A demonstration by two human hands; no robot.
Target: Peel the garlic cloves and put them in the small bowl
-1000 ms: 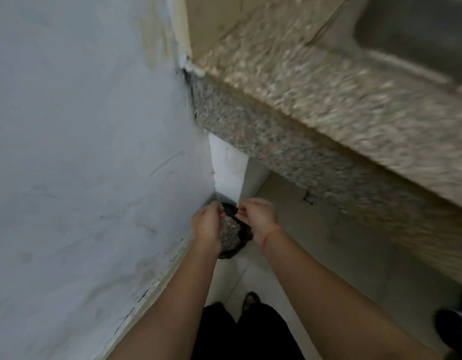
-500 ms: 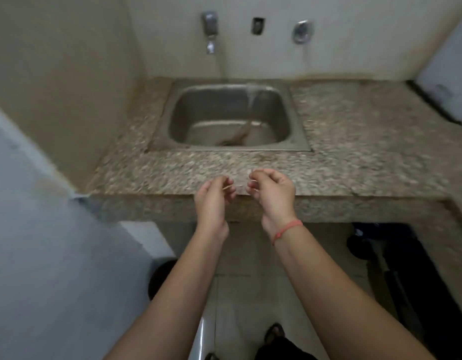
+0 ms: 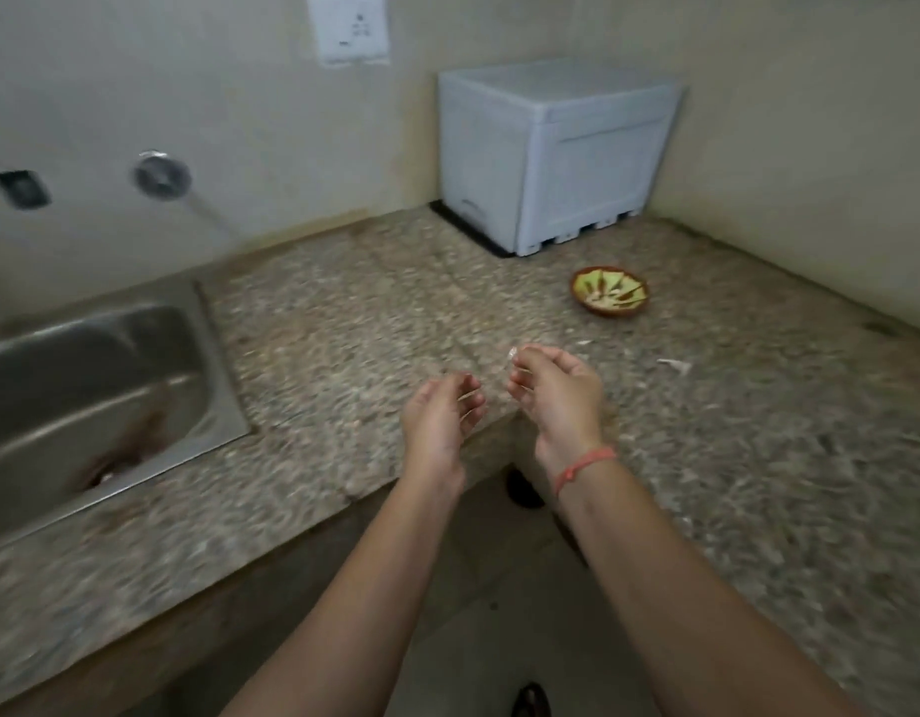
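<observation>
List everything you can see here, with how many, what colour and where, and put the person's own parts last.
small bowl: one, brown rim with green and yellow inside, on the counter ahead of the right hand; contents too blurred to tell
box: one, pale grey-white, back corner of the counter
counter: one, speckled granite, L-shaped
sink: one, steel, set in the counter at left
wall fitting: one, round metal, above the sink
socket plate: one, white, on the back wall
peel scraps: a few, white, right of the right hand
left hand: one, half curled, over the counter edge
right hand: one, red wrist thread, pinching a pale scrap
</observation>
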